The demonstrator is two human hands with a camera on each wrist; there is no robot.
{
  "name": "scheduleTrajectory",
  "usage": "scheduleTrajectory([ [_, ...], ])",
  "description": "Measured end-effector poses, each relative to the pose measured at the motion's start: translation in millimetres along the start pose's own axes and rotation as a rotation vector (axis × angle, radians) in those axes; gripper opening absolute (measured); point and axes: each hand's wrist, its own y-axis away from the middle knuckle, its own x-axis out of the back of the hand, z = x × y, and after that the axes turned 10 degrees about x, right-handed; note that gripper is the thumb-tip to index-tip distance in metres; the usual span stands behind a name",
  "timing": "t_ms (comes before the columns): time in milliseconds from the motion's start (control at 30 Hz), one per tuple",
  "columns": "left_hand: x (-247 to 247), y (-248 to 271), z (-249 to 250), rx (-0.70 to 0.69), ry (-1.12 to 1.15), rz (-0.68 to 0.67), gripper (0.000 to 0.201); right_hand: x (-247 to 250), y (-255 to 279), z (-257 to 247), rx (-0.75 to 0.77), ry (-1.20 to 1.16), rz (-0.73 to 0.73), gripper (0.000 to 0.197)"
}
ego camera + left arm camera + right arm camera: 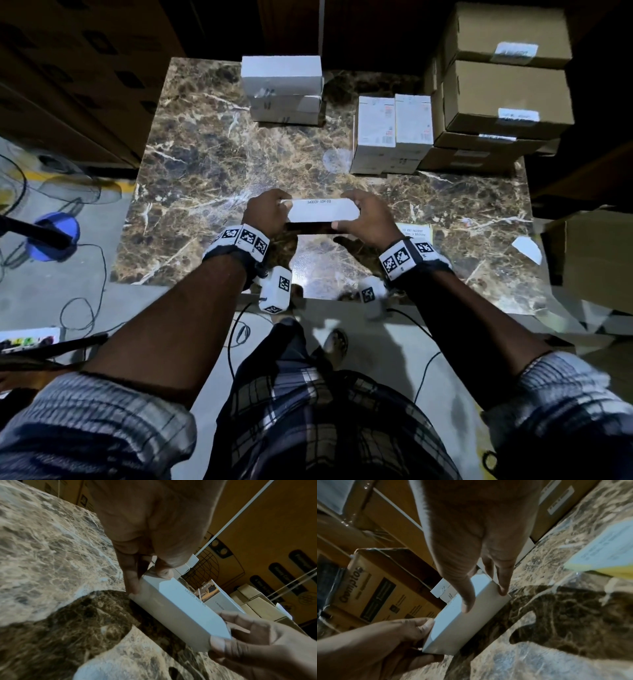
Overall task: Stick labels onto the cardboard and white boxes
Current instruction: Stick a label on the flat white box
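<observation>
A long white box (pixel 323 210) is held low over the marble table (pixel 205 164), near its front edge. A white label printed "DO NOT ACCEPT" (pixel 193 595) lies along its top face. My left hand (pixel 265 214) grips the box's left end, thumb and fingers pinching the corner (pixel 133 586). My right hand (pixel 368 217) grips the right end, thumb on the near side (pixel 467 605) and fingers over the far edge. I cannot tell whether the box touches the table.
Two white boxes (pixel 281 89) are stacked at the back centre. Upright white boxes (pixel 394 133) stand at the back right beside stacked, labelled cardboard boxes (pixel 503 92). A label sheet (pixel 416 233) and a loose white slip (pixel 527 250) lie right of my hands.
</observation>
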Motion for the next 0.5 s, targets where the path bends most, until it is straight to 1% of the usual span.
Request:
scheduleTrajectory([
  [33,-0.8,0.6,2.5,0.012,0.019,0.012,0.029,3.2,1.3,0.5,0.019,0.014,0.002,0.068],
  [67,-1.9,1.5,5.8,0.016,0.035,0.012,0.029,7.1,2.3,2.0,0.04,0.027,0.024,0.069],
  [200,-8.6,5.1,21.6,-0.032,0.04,-0.03,0.035,27.5,5.5,11.9,0.096,0.047,0.173,0.054],
  [333,-16.1,9.4,41.5,-0.09,0.023,-0.089,0.037,48.3,8.5,25.1,0.053,0.055,0.221,0.053],
  [433,-24.6,14.4,61.8,-0.12,0.062,-0.111,0.035,65.9,12.4,38.9,0.008,0.082,0.255,0.054],
  [500,-33.6,18.0,76.4,-0.143,0.084,-0.121,0.035,78.0,18.1,49.5,-0.045,0.03,0.258,0.058],
])
